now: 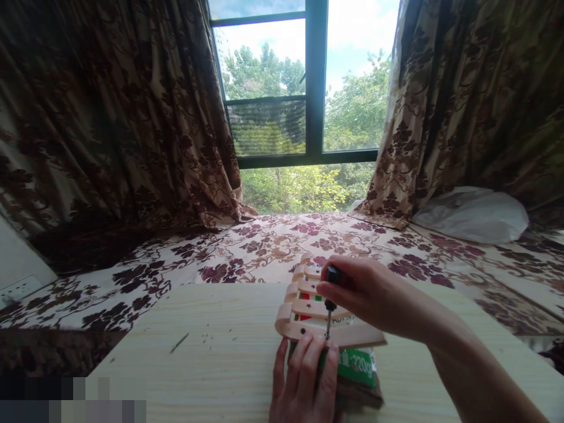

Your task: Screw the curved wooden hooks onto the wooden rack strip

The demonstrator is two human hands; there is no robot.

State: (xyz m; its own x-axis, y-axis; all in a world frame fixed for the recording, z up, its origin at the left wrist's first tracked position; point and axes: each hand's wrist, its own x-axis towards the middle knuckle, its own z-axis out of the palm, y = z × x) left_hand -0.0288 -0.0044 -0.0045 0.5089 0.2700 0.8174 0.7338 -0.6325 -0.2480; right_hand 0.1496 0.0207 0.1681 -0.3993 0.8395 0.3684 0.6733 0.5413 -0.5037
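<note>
My right hand [356, 288] is wrapped round the black handle of a small screwdriver [331, 299], its shaft pointing down. The tip meets the nearest slat of a pale wooden piece [352, 336] made of several slats with rounded left ends and dark holes. My left hand [306, 376] lies on the near edge of that slat, fingertips pressing beside the screwdriver tip. Under the wooden piece sits a green and white printed package [359, 367], with a brown edge below it. What the left thumb touches is hidden.
The pale wooden table [211, 335] bears a thin dark sliver [180, 342] and small dark specks left of the hands. Behind lies flowered cloth [273, 241], with a clear plastic bag [473, 214] at the right. Curtains flank a window.
</note>
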